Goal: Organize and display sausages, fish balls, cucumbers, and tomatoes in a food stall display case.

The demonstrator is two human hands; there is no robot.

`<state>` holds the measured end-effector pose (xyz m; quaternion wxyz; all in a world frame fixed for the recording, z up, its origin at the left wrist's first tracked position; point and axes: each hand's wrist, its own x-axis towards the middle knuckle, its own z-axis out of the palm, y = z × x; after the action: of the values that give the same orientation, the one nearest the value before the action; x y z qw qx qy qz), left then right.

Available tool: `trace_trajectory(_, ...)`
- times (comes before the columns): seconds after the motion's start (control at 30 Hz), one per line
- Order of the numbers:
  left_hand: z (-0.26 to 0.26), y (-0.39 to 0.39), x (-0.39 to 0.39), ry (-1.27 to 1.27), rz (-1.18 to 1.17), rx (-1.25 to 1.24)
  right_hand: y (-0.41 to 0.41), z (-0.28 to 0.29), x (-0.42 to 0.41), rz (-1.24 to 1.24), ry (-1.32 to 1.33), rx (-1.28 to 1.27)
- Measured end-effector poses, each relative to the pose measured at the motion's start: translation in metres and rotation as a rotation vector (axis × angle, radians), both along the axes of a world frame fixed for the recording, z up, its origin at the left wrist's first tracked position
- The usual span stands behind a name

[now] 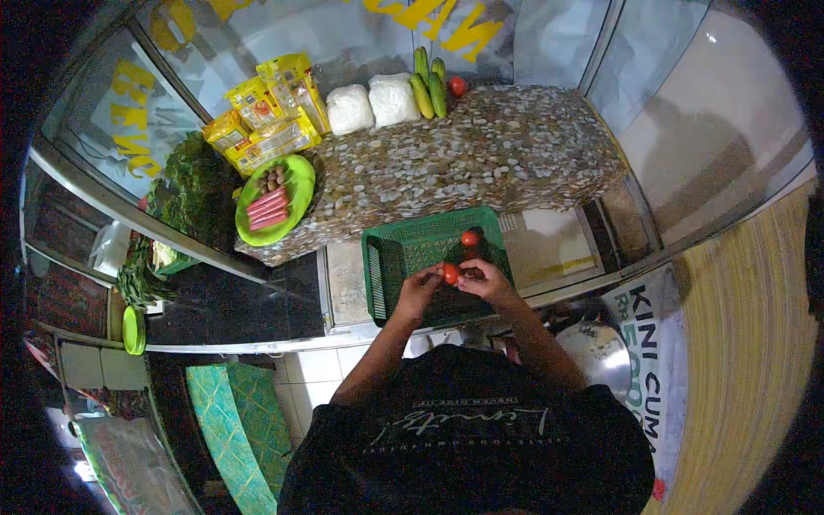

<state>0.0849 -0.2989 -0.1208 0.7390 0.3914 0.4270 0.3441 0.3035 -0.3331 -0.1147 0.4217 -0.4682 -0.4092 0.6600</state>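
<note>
My left hand and my right hand meet over a green plastic basket. Between their fingertips is a red tomato, touched from both sides. Another tomato lies in the basket just beyond my right hand. Beyond the basket, on the pebble-patterned counter covering, several cucumbers lean by the glass with one more tomato beside them. To their left sit two white plastic-wrapped bundles.
A lime-green plate with red sausages and small brown balls lies at the counter's left end, before yellow food packets. Leafy greens are farther left. Glass panes with a metal frame bound the counter.
</note>
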Motion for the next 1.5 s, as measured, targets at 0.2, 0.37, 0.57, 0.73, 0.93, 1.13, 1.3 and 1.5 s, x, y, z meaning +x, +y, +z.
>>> trace_trajectory(0.2, 0.018, -0.003, -0.004, -0.166, -0.009, 0.037, 0.008, -0.012, -0.005, -0.019, -0.173, 0.286)
trace_trajectory(0.37, 0.040, -0.006, -0.009, -0.275, 0.022, -0.174, 0.005, 0.009, -0.007, -0.048, -0.085, 0.093)
trace_trajectory(0.57, 0.035, -0.003, -0.018, -0.325, 0.000, -0.205, 0.006, 0.028, -0.015, 0.011, -0.095, -0.021)
trace_trajectory(0.73, 0.033, -0.001, -0.024, -0.392, -0.053, -0.263, 0.011, 0.035, -0.022, -0.021, -0.218, -0.055)
trace_trajectory(0.93, 0.038, -0.002, -0.026, -0.401, -0.074, -0.230, 0.014, 0.023, -0.023, -0.040, -0.122, -0.076)
trace_trajectory(1.13, 0.042, -0.001, -0.022, -0.300, -0.045, -0.122, 0.016, 0.024, -0.026, -0.108, 0.071, -0.211)
trace_trajectory(1.3, 0.038, 0.005, -0.024, -0.239, -0.051, 0.052, 0.016, 0.022, -0.027, -0.085, 0.262, -0.254)
trace_trajectory(1.5, 0.055, 0.003, -0.018, -0.233, -0.035, 0.047, 0.012, 0.032, -0.020, -0.095, 0.090, -0.090)
